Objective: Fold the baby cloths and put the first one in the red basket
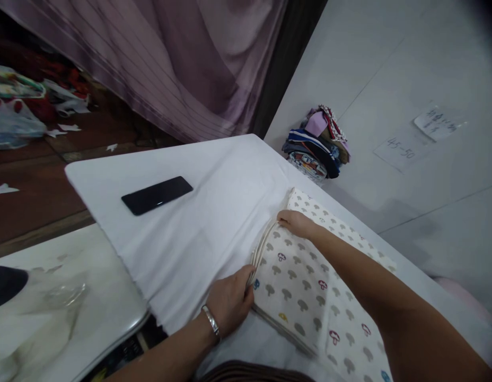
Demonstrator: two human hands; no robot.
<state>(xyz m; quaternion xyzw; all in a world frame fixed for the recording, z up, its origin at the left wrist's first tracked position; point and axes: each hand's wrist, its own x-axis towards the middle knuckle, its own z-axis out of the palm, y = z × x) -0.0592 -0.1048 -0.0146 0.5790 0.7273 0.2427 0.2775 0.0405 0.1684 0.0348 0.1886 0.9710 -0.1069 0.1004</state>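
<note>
Lying well left, phone [156, 195] is clear of the work. Left hand [230, 302] pinches cloth [309, 286] at its near folded edge. Right hand [296, 223] rests open and flat on the far edge. Cloth judged soft, light and limp, best held at corners. Board [214, 212] has room leftward, and its right edge is close.

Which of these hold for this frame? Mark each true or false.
1. The left hand and right hand both touch the mushroom-print cloth. True.
2. The phone lies on that cloth. False: it lies on the white cover, apart from the cloth.
3. A bracelet sits on the left wrist. True.
4. The pile of clothes rests on the white cover. False: it sits on the floor beyond it.
</note>
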